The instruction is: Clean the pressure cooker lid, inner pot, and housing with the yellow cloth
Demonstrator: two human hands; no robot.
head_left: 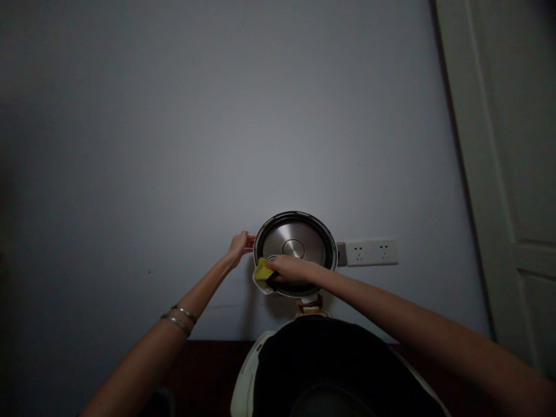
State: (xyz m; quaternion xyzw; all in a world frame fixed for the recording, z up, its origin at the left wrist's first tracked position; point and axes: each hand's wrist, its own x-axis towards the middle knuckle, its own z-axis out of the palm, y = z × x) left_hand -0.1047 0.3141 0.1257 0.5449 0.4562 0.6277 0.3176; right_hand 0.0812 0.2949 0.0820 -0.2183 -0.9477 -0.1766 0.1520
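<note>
A white rice cooker (247,376) stands at the bottom centre with its dark inner pot (330,365) exposed. Its round lid (299,240) is raised upright against the wall, metal inner plate facing me. My left hand (240,245) grips the lid's left rim, fingers curled over the edge. My right hand (289,269) presses a yellow sponge (262,270) with a dark backing against the lower left of the lid's inner face. Two bracelets sit on my left wrist.
A white wall socket (371,252) is mounted just right of the lid. A pale door (508,162) fills the right side. A dark brown surface (208,370) lies below the wall. The scene is dim.
</note>
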